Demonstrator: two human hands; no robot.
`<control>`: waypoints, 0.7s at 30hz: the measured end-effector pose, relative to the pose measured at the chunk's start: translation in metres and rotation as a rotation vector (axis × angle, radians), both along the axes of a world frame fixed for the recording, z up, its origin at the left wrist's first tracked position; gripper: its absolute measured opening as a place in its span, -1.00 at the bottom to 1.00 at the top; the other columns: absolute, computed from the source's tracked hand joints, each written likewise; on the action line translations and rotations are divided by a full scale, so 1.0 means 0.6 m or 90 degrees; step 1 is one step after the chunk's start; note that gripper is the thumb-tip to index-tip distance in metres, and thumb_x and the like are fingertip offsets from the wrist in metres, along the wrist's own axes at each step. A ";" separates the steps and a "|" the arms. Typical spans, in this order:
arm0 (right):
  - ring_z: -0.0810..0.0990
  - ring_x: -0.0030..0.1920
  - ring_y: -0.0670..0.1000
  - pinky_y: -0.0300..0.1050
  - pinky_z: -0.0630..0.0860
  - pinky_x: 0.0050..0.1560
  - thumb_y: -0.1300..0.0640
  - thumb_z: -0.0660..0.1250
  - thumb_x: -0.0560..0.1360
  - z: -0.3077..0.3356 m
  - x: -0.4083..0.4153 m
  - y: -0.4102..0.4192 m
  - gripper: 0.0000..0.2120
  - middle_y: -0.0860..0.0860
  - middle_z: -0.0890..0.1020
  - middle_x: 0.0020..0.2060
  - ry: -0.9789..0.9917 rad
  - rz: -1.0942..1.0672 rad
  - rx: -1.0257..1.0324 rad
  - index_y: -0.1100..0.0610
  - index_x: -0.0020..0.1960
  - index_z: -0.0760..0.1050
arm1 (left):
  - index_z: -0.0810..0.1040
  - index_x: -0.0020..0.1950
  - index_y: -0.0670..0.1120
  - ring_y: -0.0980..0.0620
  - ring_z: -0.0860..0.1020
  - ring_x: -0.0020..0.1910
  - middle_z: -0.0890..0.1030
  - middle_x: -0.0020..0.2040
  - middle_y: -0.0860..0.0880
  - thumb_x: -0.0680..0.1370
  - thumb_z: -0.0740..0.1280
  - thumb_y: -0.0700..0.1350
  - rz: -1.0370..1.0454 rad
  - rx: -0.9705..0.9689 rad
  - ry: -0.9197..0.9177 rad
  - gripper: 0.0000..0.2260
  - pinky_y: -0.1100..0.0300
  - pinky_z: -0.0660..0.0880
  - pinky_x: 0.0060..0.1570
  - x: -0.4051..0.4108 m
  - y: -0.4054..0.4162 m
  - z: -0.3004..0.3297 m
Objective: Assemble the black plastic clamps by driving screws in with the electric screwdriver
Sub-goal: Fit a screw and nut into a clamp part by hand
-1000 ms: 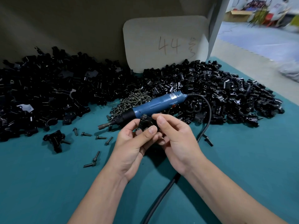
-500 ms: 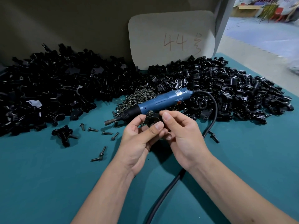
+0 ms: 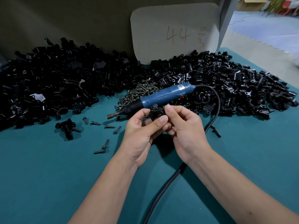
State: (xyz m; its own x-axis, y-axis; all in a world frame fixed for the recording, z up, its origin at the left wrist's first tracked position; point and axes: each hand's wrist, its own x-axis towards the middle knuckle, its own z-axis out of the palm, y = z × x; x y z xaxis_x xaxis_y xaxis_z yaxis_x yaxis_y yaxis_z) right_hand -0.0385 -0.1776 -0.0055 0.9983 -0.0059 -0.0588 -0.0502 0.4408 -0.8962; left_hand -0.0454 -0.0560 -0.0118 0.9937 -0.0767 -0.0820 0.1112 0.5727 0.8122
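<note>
A black clamp (image 3: pixel 156 114) is pinched between the left hand (image 3: pixel 142 131) and the right hand (image 3: pixel 182 126), just in front of the screwdriver (image 3: pixel 160 98), probably so its halves and a screw can be lined up before driving. The screwdriver is laid on the counter (image 3: pixel 48 175) within easy reach, its cord (image 3: pixel 161 191) trailing toward the person. A heap of screws (image 3: pixel 140 92) is kept right behind the screwdriver, loose screws (image 3: pixel 110 126) left of it, and piles of clamp parts (image 3: pixel 56 81) behind

clamp (image 3: pixel 156 114): mostly hidden by fingers (image 3: pixel 159 122) | cable (image 3: pixel 163 191): cut off below
</note>
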 end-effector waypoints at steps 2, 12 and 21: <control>0.49 -0.42 -0.11 -0.31 0.39 -0.43 0.04 0.51 0.37 -0.001 0.001 0.002 -0.85 0.00 0.61 -0.36 0.006 -0.022 -0.002 0.11 -0.19 0.64 | 0.57 0.08 -0.20 0.03 0.70 -0.26 0.71 -0.21 -0.11 0.33 0.54 -0.25 0.001 0.002 -0.001 -0.64 0.29 0.64 -0.17 0.000 -0.001 -0.002; 0.55 -0.32 -0.12 -0.29 0.47 -0.35 0.19 0.39 0.61 0.000 -0.002 -0.001 -0.86 -0.01 0.69 -0.20 -0.016 0.017 -0.006 0.09 -0.01 0.74 | 0.59 0.09 -0.14 0.08 0.71 -0.23 0.73 -0.19 -0.07 0.34 0.54 -0.24 0.026 -0.030 0.004 -0.65 0.30 0.63 -0.17 0.000 0.003 -0.001; 0.54 -0.30 -0.10 -0.26 0.45 -0.33 0.11 0.46 0.53 -0.006 -0.003 0.002 -0.90 0.00 0.67 -0.20 -0.019 -0.006 0.000 0.09 0.00 0.72 | 0.57 0.14 -0.18 0.07 0.70 -0.22 0.71 -0.17 -0.07 0.34 0.54 -0.24 0.030 0.000 -0.006 -0.60 0.29 0.63 -0.14 0.000 0.000 -0.004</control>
